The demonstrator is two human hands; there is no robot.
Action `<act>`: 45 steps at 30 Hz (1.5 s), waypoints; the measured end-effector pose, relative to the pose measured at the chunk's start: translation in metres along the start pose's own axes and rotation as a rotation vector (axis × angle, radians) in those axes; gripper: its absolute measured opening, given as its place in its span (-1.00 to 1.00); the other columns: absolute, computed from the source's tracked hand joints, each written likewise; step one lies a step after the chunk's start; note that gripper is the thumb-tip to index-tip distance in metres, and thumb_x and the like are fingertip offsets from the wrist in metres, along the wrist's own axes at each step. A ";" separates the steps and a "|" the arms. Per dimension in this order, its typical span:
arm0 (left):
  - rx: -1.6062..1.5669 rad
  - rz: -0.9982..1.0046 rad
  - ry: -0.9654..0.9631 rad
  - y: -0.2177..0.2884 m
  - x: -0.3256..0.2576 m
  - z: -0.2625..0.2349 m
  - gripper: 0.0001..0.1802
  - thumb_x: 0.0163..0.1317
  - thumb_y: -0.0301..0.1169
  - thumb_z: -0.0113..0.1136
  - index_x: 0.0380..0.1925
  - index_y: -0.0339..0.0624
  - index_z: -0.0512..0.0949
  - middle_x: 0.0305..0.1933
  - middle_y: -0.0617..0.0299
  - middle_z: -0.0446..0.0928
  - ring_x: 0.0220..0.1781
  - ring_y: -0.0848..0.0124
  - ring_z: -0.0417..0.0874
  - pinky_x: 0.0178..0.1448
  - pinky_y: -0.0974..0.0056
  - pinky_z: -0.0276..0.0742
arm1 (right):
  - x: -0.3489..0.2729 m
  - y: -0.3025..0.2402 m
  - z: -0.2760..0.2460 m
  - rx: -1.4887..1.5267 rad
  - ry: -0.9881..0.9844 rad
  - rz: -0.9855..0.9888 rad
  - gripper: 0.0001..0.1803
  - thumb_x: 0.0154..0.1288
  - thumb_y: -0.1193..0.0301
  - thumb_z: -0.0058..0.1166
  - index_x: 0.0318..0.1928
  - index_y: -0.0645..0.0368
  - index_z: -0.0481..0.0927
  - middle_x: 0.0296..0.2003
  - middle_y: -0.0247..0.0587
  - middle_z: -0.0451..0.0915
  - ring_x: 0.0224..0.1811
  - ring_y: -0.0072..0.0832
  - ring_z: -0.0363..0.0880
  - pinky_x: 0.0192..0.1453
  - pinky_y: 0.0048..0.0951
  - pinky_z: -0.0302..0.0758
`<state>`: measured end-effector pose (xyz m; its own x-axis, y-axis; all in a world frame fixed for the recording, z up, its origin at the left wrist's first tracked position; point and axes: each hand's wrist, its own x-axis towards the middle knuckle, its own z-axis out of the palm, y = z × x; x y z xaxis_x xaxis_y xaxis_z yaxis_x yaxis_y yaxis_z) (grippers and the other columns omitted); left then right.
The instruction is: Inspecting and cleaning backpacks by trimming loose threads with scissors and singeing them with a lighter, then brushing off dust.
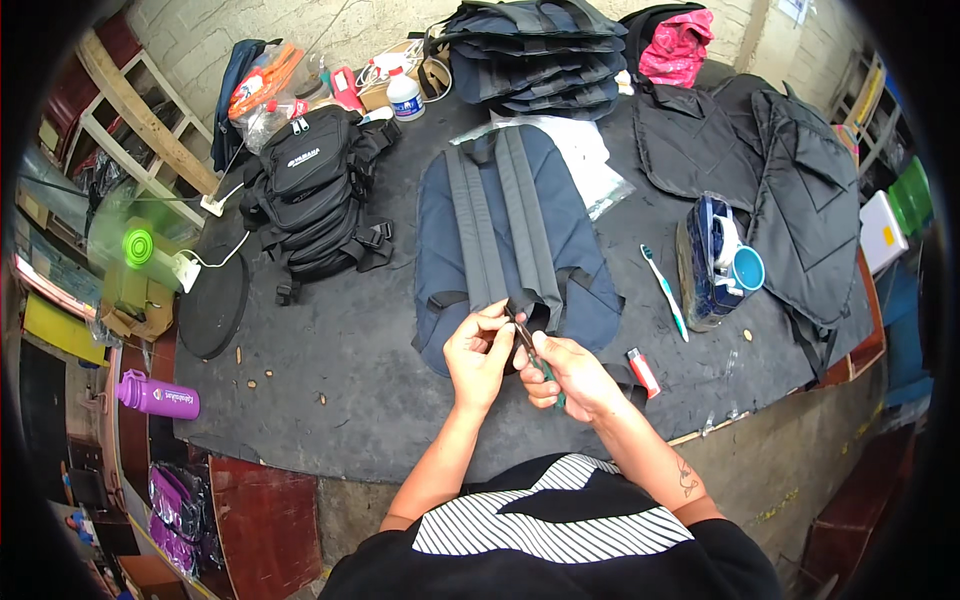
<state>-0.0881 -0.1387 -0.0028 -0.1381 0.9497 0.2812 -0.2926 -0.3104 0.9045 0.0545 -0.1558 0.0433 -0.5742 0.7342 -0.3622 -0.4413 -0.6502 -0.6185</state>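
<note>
A navy blue backpack panel (573, 215) with two grey shoulder straps (478, 220) lies on the dark table in front of me. My left hand (478, 358) is closed in a pinch at the lower end of the straps; whatever is between its fingertips is too small to make out. Close beside it, my right hand (572, 378) grips a slim dark tool with a green handle (547, 370). The tool's tip points up toward the left fingertips. Its exact kind is partly hidden by my fingers.
A black backpack (310, 200) lies at left, near a purple bottle (160, 396). Stacked navy pieces (535, 60) stand at the back. Rightward are a toothbrush (665, 290), a red lighter (643, 372), a clear-and-blue container (708, 265) and black quilted panels (810, 210).
</note>
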 end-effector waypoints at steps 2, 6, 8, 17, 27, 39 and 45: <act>0.021 -0.011 0.006 0.000 -0.001 -0.001 -0.95 0.20 -0.71 0.07 -0.34 -0.42 0.49 0.04 -0.11 0.52 -0.15 0.44 0.61 -0.07 0.39 0.53 | 0.000 0.000 0.001 -0.024 0.014 0.004 -0.61 0.50 0.15 -0.31 -0.30 0.20 0.42 -0.58 -0.45 0.28 -0.68 -0.73 0.09 -0.62 -0.62 0.10; 0.180 0.078 -0.012 0.005 -0.001 -0.003 -0.95 0.15 -0.70 0.11 -0.37 -0.42 0.49 0.00 -0.10 0.55 -0.13 0.41 0.62 -0.06 0.37 0.52 | -0.001 -0.002 0.003 -0.086 0.051 -0.002 -0.61 0.49 0.15 -0.30 -0.33 0.19 0.41 -0.59 -0.46 0.27 -0.69 -0.73 0.08 -0.63 -0.62 0.09; 0.313 0.147 -0.036 0.009 0.002 -0.004 -0.93 0.13 -0.72 0.10 -0.37 -0.41 0.48 0.00 -0.11 0.55 -0.11 0.35 0.63 -0.04 0.34 0.52 | 0.000 -0.003 0.000 -0.136 0.063 -0.013 -0.61 0.48 0.14 -0.28 -0.32 0.20 0.41 -0.58 -0.45 0.27 -0.69 -0.73 0.08 -0.62 -0.64 0.09; 0.646 0.457 -0.122 0.017 0.010 -0.008 -0.89 -0.04 -0.72 0.19 -0.48 -0.40 0.48 -0.08 -0.07 0.60 -0.34 0.20 0.63 -0.21 0.29 0.53 | -0.001 -0.013 -0.006 -0.053 0.040 0.088 -0.63 0.44 0.15 -0.16 -0.34 0.21 0.43 -0.59 -0.43 0.28 -0.71 -0.75 0.09 -0.64 -0.65 0.06; 0.620 0.433 -0.126 0.011 0.009 -0.011 -0.88 -0.05 -0.72 0.19 -0.49 -0.39 0.47 -0.08 -0.08 0.60 -0.28 0.16 0.65 -0.19 0.28 0.51 | 0.005 -0.007 -0.009 -0.019 0.044 0.085 -0.64 0.43 0.15 -0.13 -0.38 0.18 0.43 -0.64 -0.47 0.28 -0.74 -0.76 0.08 -0.66 -0.64 0.01; 0.550 0.306 -0.032 -0.007 0.002 -0.013 -0.88 0.04 -0.68 0.21 -0.38 -0.38 0.52 -0.06 -0.04 0.60 -0.16 0.24 0.66 -0.06 0.32 0.52 | 0.014 0.003 -0.015 -0.120 0.059 -0.002 -0.63 0.46 0.15 -0.19 -0.35 0.19 0.42 -0.64 -0.45 0.27 -0.72 -0.74 0.08 -0.65 -0.64 0.04; 0.448 0.236 -0.029 -0.012 0.000 -0.015 -0.87 0.13 -0.67 0.15 -0.29 -0.40 0.53 -0.06 0.01 0.59 -0.11 0.36 0.62 -0.01 0.36 0.49 | 0.011 -0.003 -0.012 -0.141 0.086 0.071 -0.62 0.47 0.15 -0.24 -0.32 0.21 0.41 -0.61 -0.43 0.27 -0.72 -0.73 0.08 -0.64 -0.64 0.06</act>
<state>-0.0989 -0.1359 -0.0182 -0.1235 0.8584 0.4980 0.1794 -0.4742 0.8619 0.0576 -0.1430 0.0332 -0.5370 0.7053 -0.4628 -0.2971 -0.6716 -0.6788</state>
